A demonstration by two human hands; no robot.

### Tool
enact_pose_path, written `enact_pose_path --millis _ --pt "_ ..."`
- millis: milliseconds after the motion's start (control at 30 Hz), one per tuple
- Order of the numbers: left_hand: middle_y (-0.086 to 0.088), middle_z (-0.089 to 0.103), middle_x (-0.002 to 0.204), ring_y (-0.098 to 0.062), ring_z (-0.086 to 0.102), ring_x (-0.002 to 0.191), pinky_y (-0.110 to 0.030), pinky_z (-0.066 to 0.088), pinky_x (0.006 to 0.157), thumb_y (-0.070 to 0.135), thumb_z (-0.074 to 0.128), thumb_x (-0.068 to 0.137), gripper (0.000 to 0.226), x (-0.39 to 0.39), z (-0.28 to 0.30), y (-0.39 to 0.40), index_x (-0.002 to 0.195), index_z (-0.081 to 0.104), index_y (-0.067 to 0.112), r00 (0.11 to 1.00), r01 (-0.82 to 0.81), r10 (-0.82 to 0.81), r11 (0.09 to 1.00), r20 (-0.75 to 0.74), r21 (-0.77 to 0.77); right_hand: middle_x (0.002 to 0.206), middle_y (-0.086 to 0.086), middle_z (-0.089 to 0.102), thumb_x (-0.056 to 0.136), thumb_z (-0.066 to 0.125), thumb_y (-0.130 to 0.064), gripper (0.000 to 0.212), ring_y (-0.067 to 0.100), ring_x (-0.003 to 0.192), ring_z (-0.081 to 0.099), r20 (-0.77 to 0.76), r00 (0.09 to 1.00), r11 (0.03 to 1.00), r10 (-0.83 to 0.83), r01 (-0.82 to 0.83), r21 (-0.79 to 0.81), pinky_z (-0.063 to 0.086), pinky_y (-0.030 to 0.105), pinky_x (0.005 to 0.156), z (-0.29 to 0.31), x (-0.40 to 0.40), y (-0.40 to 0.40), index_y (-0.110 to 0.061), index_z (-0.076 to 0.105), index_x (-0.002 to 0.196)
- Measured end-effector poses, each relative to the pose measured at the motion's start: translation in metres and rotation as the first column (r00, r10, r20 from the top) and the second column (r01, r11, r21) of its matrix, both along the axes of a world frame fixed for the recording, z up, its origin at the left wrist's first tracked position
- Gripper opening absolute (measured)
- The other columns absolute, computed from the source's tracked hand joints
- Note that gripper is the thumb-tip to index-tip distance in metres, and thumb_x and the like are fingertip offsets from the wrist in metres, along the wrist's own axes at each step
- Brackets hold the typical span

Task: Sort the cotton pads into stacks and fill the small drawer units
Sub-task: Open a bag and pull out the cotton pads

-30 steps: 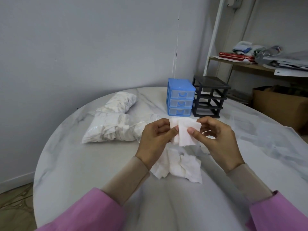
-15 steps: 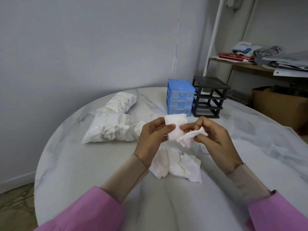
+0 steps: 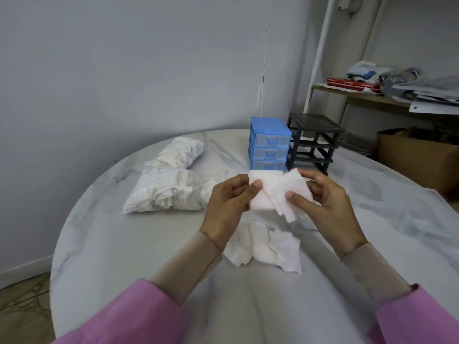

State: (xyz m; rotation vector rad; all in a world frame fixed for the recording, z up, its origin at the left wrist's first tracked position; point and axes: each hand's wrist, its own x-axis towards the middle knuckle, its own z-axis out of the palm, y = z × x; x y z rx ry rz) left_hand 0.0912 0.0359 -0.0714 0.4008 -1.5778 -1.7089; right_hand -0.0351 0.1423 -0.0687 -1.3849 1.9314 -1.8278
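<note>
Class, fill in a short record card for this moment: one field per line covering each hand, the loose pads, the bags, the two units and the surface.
left hand: pinches a cotton pad stack above the table
right hand: pinches fanned pads overlapping that stack
loose pads: crumpled heap on the table, below the hands
bags of pads: two clear bags, left of the hands
blue drawer unit: three drawers, all closed
black frame: right of the blue unit, no drawers in it
table: round, marble-patterned

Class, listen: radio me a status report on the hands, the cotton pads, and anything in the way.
Both hands, left hand and right hand, pinching cotton pads. Loose pile on table below. Blue drawer unit shut. Nothing blocking.
</note>
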Motion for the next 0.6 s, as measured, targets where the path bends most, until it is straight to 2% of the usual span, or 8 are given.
enact_pose_path --millis 67,133,233,300,400,467,533,600 --pt "-0.006 0.062 0.076 -0.011 0.059 0.074 -0.022 0.052 0.067 0.013 0.055 0.091 0.015 0.0 0.001 0.0 0.084 0.064 0.002 1.0 -0.017 0.017 0.999 0.001 0.027 0.084 -0.007 0.072 0.08 0.069 -0.013 0.019 0.011 0.083 0.066 0.042 0.998 0.998 0.039 -0.041 0.054 0.053 0.031 0.078 0.0 0.0 0.0 -0.031 0.066 0.085" --pt "-0.001 0.061 0.071 -0.01 0.057 0.07 -0.021 0.049 0.066 0.013 0.055 0.091 0.017 0.001 0.002 0.0 0.076 0.062 0.007 0.999 -0.038 0.038 0.998 0.0 0.048 0.085 -0.003 0.072 0.083 0.066 -0.015 0.011 0.019 0.083 0.065 0.055 0.997 0.996 0.049 -0.053 0.073 0.051 0.038 0.079 0.001 0.0 0.0 -0.026 0.069 0.083" --pt "0.009 0.06 0.059 -0.003 0.056 0.055 -0.015 0.046 0.056 0.006 0.053 0.09 0.023 0.002 0.002 -0.003 0.069 0.058 0.013 0.999 -0.046 0.049 0.99 -0.014 0.136 0.09 0.008 0.069 0.087 0.061 -0.013 0.008 0.028 0.086 0.061 0.073 0.995 0.995 0.07 -0.075 0.063 0.047 0.04 0.079 0.001 0.002 0.001 -0.017 0.068 0.087" --pt "0.007 0.061 0.061 -0.005 0.057 0.056 -0.017 0.045 0.056 0.005 0.053 0.088 0.021 0.001 0.002 -0.007 0.069 0.056 0.014 0.999 -0.039 0.041 0.979 -0.007 0.198 0.092 0.01 0.069 0.088 0.06 -0.011 0.009 0.031 0.089 0.061 0.076 0.994 0.995 0.077 -0.082 0.059 0.048 0.042 0.081 0.002 0.003 0.001 -0.017 0.067 0.088" --pt "-0.002 0.06 0.074 -0.01 0.057 0.063 -0.02 0.046 0.061 0.007 0.054 0.087 0.013 0.0 0.001 -0.011 0.075 0.055 0.012 0.998 -0.049 0.056 0.961 -0.018 0.274 0.085 -0.006 0.072 0.089 0.057 -0.007 0.02 0.015 0.083 0.065 0.118 0.99 0.997 0.075 -0.076 0.003 0.051 0.032 0.079 0.004 0.004 0.001 -0.025 0.066 0.088" --pt "-0.003 0.063 0.078 -0.009 0.06 0.064 -0.016 0.049 0.058 0.004 0.054 0.088 0.008 0.001 0.0 -0.012 0.082 0.057 0.009 0.996 -0.061 0.077 0.957 -0.045 0.283 0.08 -0.016 0.071 0.088 0.055 -0.003 0.023 0.005 0.077 0.065 0.248 0.964 0.994 0.095 -0.078 -0.08 0.053 0.022 0.071 0.006 0.003 0.001 -0.024 0.064 0.091" --pt "-0.005 0.065 0.082 -0.008 0.063 0.067 -0.016 0.051 0.059 0.0 0.053 0.088 0.008 0.0 -0.002 -0.013 0.091 0.058 0.005 0.993 -0.058 0.085 0.957 -0.082 0.285 0.077 -0.014 0.072 0.087 0.055 -0.001 0.021 0.002 0.071 0.066 0.382 0.914 0.985 0.138 -0.085 -0.151 0.054 0.017 0.063 0.009 0.003 0.0 -0.02 0.063 0.094" --pt "-0.007 0.064 0.086 -0.01 0.064 0.072 -0.017 0.054 0.064 -0.001 0.054 0.088 0.01 -0.001 -0.003 -0.012 0.097 0.056 0.003 0.993 -0.036 0.067 0.956 -0.098 0.293 0.076 -0.011 0.073 0.084 0.057 0.0 0.02 0.002 0.069 0.067 0.45 0.875 0.978 0.18 -0.111 -0.175 0.054 0.017 0.06 0.009 0.005 0.0 -0.018 0.063 0.093"
